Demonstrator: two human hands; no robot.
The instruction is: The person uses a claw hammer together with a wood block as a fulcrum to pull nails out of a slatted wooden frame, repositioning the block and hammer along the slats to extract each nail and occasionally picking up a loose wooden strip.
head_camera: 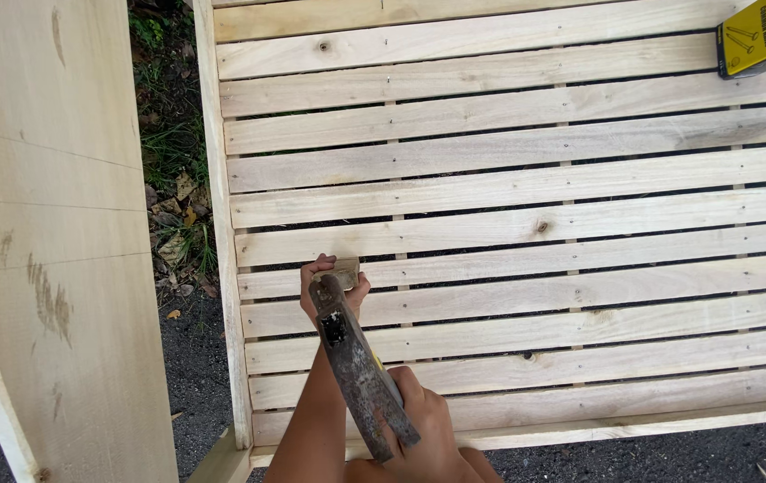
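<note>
A slatted panel of pale wood (526, 188) lies flat below me. My left hand (327, 288) pinches a small wooden block (347, 266) against a slat near the panel's left end. My right hand (426, 427), at the bottom edge, grips the handle of a worn, rusty hammer-like tool (358, 367). The tool's head reaches up to my left hand and partly covers its fingers. My left forearm runs up from the bottom edge beside the tool.
A yellow cardboard box (757, 36) rests on the slats at the top right corner. A broad pale wooden board (47, 233) stands at the left. Between board and panel are grass, dry leaves and dark gravel (188, 358).
</note>
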